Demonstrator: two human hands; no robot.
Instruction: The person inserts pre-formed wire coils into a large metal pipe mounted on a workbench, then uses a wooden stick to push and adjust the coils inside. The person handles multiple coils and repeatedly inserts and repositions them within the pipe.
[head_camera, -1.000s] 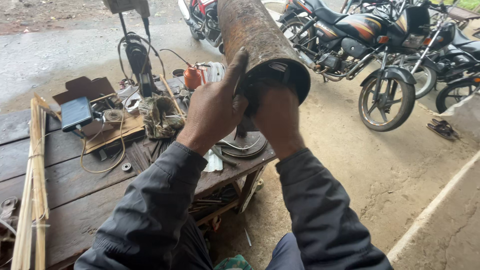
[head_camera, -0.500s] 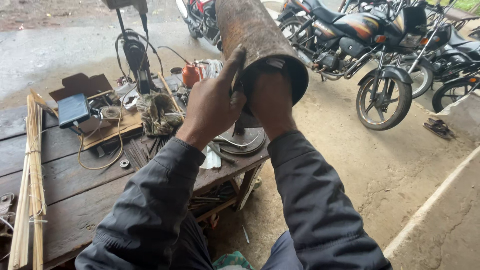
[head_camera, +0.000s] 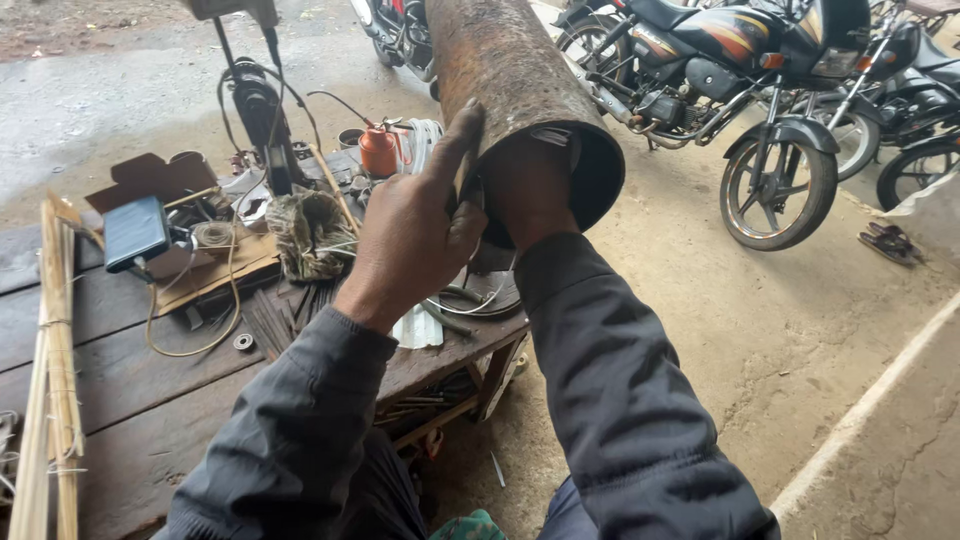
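Rusty pipe (head_camera: 510, 70) fills the upper middle of the frame, above the wooden workbench (head_camera: 130, 380). Left hand (head_camera: 420, 235) presses its rim with flat, open fingers; right hand (head_camera: 525, 185) is inside, grip hidden. Better to steady the rim firmly.

Soft, even daylight is seen throughout, brightest on the wet ground at the upper left. Shadows are kept faint and diffuse; the mouth of the rusty pipe (head_camera: 520, 90) is left dark. No harsh glare is seen. Slight softness is noticed overall, with mild wide-angle stretching at the edges.
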